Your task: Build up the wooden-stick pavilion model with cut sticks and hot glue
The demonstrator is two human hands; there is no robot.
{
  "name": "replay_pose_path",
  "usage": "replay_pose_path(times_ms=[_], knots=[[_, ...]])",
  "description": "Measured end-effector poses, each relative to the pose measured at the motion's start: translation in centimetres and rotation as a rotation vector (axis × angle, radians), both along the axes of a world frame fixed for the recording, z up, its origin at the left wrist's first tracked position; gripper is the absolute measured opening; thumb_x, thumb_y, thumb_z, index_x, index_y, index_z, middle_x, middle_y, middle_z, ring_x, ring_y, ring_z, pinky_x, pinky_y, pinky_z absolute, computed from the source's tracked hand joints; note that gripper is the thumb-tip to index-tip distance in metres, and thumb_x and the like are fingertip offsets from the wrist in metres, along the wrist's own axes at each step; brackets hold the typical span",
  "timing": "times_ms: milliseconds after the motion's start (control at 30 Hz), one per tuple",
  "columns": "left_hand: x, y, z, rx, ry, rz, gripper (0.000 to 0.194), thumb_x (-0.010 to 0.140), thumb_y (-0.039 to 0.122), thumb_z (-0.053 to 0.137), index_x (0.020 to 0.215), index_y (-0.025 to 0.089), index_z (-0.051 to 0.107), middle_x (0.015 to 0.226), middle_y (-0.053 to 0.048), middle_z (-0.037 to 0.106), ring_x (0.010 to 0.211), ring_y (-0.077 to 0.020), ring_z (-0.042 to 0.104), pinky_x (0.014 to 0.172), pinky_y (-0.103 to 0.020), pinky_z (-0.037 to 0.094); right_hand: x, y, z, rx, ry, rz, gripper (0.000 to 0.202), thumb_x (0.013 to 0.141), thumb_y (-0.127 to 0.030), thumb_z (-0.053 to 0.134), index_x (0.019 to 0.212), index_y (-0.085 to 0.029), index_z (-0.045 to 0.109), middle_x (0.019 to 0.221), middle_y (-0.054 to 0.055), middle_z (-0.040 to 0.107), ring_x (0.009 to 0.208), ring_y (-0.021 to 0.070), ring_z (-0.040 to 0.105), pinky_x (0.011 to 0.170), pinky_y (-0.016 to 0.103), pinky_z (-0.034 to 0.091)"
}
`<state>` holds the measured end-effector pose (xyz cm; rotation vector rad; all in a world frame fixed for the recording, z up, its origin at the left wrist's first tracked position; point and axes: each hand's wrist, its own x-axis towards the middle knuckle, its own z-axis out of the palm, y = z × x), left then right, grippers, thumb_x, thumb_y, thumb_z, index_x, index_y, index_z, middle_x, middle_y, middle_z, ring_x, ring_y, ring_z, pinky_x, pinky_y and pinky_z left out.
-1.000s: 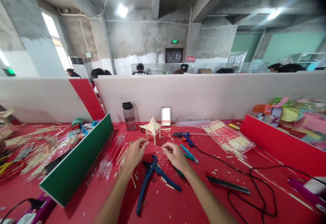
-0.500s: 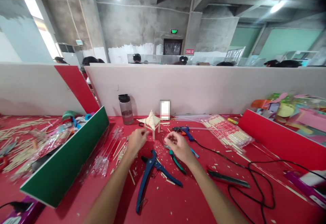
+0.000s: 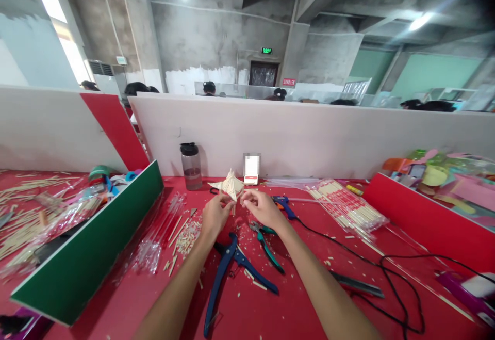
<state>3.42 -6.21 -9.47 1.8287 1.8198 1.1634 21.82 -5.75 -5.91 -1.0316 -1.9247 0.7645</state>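
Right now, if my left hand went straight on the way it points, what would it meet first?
Most likely the little stick model with the pointed roof, just ahead of your left hand; depth is unclear, so they may already be touching.

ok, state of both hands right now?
Left hand: fingers curled at the stick model; grip can't be told.
Right hand: curled beside it; grip can't be told.

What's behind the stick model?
Behind the model stands a white panel, with a bottle back-left and a white object back-right. The model hides the table directly behind.
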Motion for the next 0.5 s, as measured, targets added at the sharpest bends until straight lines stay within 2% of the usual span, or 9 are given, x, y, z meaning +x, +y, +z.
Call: replay_pose_path(times_ms=[67,267,500], knots=[[-0.2,0.1,-0.2,0.017,-0.007,0.011,0.015,0.086,0.033,0.068,0.091,0.021,0.072,0.088,-0.003,0.077,0.078,-0.0183,0.068,0.07,-0.025,0.045,-0.6,-0.1,0.0,0.031,0.032,-0.001,0.007,0.085,-0.023,0.058,0.091,-0.019,0.06,0.087,0.003,0.069,0.08,0.018,0.066,0.074,0.029,0.05],[-0.3,0.5,-0.5,0.099,-0.067,-0.007,0.014,0.085,0.03,0.065,0.091,0.02,0.073,0.085,-0.003,0.076,0.075,-0.0185,0.067,0.069,-0.026,0.044,-1.8,-0.4,0.5,0.043,-0.037,-0.032,0.021,0.081,-0.025,0.068,0.098,-0.022,0.057,0.086,0.0,0.069,0.071,0.0157,0.066,0.069,0.028,0.051],[-0.6,0.6,-0.6,0.177,-0.272,-0.134,0.016,0.083,0.032,0.064,0.079,0.018,0.072,0.075,-0.002,0.073,0.065,-0.0155,0.062,0.066,-0.025,0.045,-2.2,-0.2,0.1,0.104,-0.092,-0.071,0.008,0.085,-0.024,0.066,0.093,-0.02,0.064,0.086,0.002,0.073,0.073,0.0165,0.067,0.071,0.028,0.05]])
